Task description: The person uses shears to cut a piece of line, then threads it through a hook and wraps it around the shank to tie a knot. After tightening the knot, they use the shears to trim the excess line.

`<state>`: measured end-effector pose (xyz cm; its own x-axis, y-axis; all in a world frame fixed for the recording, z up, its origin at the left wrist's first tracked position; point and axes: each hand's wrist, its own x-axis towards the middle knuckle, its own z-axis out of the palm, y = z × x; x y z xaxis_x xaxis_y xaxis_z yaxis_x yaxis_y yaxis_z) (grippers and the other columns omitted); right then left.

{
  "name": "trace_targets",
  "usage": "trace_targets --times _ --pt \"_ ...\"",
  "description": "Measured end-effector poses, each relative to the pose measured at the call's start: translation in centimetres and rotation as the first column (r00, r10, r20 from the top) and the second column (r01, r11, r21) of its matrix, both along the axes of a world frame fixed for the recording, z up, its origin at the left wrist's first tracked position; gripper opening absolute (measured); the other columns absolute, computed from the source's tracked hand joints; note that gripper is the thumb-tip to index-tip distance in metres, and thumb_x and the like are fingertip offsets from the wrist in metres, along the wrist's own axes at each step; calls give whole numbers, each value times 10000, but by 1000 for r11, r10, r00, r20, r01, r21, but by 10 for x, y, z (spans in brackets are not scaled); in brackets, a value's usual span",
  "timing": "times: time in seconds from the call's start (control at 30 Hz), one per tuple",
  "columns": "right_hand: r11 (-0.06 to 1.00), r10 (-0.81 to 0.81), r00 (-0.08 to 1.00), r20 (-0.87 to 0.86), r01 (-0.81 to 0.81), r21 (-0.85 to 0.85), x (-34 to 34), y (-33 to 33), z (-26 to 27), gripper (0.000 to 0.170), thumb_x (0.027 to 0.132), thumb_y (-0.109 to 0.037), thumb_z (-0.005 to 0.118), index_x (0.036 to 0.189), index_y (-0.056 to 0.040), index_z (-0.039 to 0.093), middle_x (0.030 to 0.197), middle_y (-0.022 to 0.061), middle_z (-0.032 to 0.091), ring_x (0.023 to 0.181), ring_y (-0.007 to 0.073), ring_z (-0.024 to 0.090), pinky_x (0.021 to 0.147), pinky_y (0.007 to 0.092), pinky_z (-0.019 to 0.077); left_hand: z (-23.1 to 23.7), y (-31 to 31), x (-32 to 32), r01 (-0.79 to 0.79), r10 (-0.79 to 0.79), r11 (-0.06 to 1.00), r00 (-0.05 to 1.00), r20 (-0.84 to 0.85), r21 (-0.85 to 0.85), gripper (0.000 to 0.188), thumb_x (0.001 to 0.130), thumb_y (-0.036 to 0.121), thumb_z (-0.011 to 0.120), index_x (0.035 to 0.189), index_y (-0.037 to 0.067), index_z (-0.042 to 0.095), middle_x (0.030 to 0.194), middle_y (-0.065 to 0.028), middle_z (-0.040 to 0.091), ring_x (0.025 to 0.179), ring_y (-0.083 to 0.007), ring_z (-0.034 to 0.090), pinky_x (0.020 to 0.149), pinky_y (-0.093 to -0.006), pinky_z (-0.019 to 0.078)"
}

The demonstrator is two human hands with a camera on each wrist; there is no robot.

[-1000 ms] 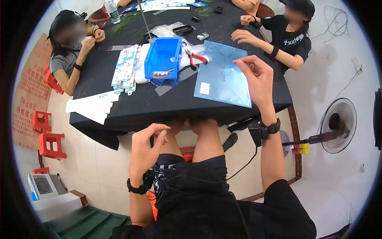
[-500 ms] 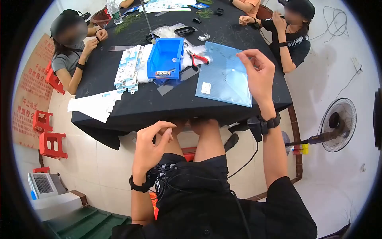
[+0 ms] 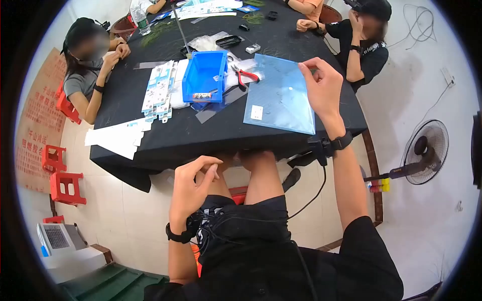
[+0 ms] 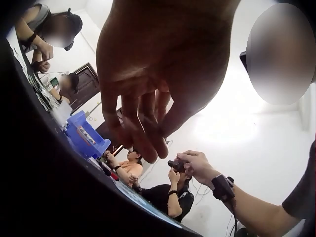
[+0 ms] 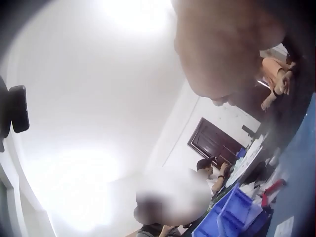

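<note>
My left hand (image 3: 196, 183) hovers above my lap in front of the table edge, its fingers loosely bent and the thumb near the fingertips. Nothing shows between them, and the left wrist view has the same hand (image 4: 153, 74) from below. Over the right edge of a translucent blue document folder (image 3: 273, 103) is my raised right hand (image 3: 324, 90), fingers bent in toward the thumb, holding nothing visible. A white label (image 3: 256, 112) marks the folder's near left corner. The right wrist view catches that hand (image 5: 222, 49) blurred and close.
Left of the folder stand a blue bin (image 3: 205, 75) with batteries in it and red-handled pliers (image 3: 247, 76). Farther left lie printed cards (image 3: 159, 90) and white strips (image 3: 113, 138). Other people sit around the black-covered table (image 3: 175, 131). A fan (image 3: 424, 150) is at the right.
My left hand has shifted slightly right and my right hand slightly up. The person across on the right has raised a hand from the table to their head.
</note>
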<state>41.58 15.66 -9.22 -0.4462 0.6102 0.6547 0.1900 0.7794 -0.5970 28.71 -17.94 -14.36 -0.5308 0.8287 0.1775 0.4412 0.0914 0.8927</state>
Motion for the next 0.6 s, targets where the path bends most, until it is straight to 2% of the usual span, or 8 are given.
trace_targets --times 0.2,0.3,0.37,0.4,0.43,0.5,0.53,0.6 --pt "998 58 998 0 -58 11 7 -13 20 120 928 -106 763 915 6 721 781 50 670 538 79 448 519 278 352 2 7 -1 -8 8 999 1000 -9 40 141 960 1 637 1059 -15 736 756 -67 712 722 -130 707 716 -265 535" --pt "993 105 994 -8 -105 -58 16 -33 45 127 922 -107 772 911 6 715 754 21 626 557 59 419 522 269 334 12 15 -6 -26 35 991 997 -67 128 168 945 -33 648 1096 -22 722 866 -77 729 813 -142 720 764 -263 540" --pt "983 142 989 28 -137 -124 21 -44 63 110 921 -100 770 915 -3 718 736 -4 599 578 46 405 529 264 324 30 23 -10 24 -10 986 996 -87 162 214 930 -68 662 1136 -27 705 996 -98 728 919 -157 721 812 -259 539" --pt "981 164 984 70 -155 -116 23 -48 69 88 924 -87 762 923 -10 721 741 -15 604 596 40 410 539 262 324 41 26 -15 87 -69 984 990 -120 152 276 915 -97 672 1182 -26 688 1150 -123 698 1025 -180 708 854 -275 554" --pt "980 168 984 63 -160 -115 24 -53 75 88 924 -87 762 923 -10 721 741 -15 604 596 40 410 539 262 324 53 31 -17 85 -66 985 990 -127 151 276 915 -97 672 1182 -26 688 1150 -123 698 1025 -180 708 854 -275 554" --pt "968 239 964 120 -227 -108 26 -65 83 83 923 -76 759 934 -4 718 759 -2 627 606 48 421 547 260 328 76 46 -14 140 -96 937 984 -150 320 351 907 -95 691 1251 -35 652 1262 -136 663 1146 -204 680 906 -311 566" --pt "967 241 964 114 -229 -108 26 -73 86 83 923 -76 759 934 -4 718 759 -2 627 606 48 421 547 260 328 85 53 -14 140 -94 938 983 -155 318 351 907 -95 691 1251 -35 652 1262 -136 663 1146 -204 680 906 -311 566" --pt "931 356 928 115 -341 -130 26 -92 91 91 910 -69 767 937 0 714 777 10 646 609 60 431 553 259 340 98 67 -10 230 -192 858 973 -128 460 492 888 -104 709 1357 -41 572 1362 -157 612 1266 -246 634 974 -363 568"
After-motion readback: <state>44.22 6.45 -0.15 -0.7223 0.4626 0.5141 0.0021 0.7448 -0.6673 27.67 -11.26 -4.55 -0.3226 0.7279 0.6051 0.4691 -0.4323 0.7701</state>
